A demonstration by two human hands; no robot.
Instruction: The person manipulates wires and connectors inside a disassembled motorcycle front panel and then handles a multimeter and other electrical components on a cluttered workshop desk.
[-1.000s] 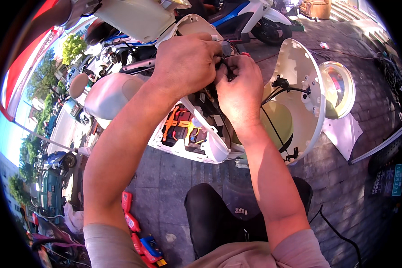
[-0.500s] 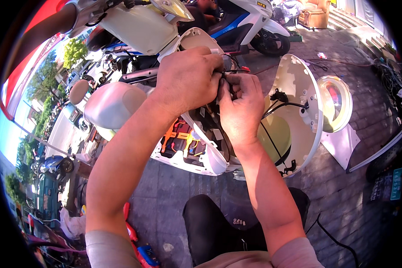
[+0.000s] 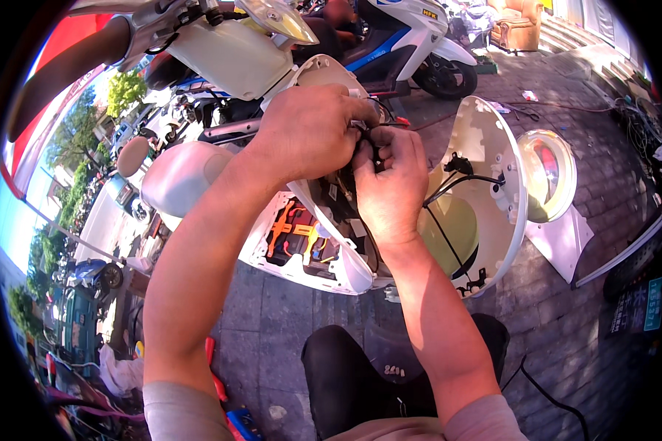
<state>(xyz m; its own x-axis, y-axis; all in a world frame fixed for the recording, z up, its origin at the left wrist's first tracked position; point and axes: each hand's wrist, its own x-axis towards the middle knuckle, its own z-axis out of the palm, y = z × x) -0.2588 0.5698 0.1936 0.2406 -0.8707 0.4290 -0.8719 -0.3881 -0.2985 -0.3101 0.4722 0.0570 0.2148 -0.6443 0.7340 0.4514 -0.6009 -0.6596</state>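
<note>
My left hand [image 3: 309, 132] is closed at the middle of a partly dismantled scooter body, fingers curled onto dark wiring [image 3: 368, 143]. Opposite it, my right hand [image 3: 390, 187] pinches at the same wiring with bent fingers; the exact part between the fingertips is hidden. Below them lies an open battery compartment [image 3: 309, 239] with orange straps. Right of my right hand stands a cream curved panel [image 3: 496, 136] with black cables [image 3: 474, 176] inside it. A pale rounded housing [image 3: 180, 180] is left of my arms, and a handlebar [image 3: 73, 66] extends across the upper left.
Behind are a white-and-blue scooter [image 3: 419, 44], a partly visible person [image 3: 338, 18] and an armchair [image 3: 515, 29]. A round lens piece [image 3: 548, 165] and white flat panel [image 3: 559, 242] are at right. Red-handled tools [image 3: 213, 364] lie on the paving near my left arm.
The scene has shifted lower in the picture, showing more of the handlebar at top left. My hands stay at the wiring; my left index finger now reaches a little farther right.
</note>
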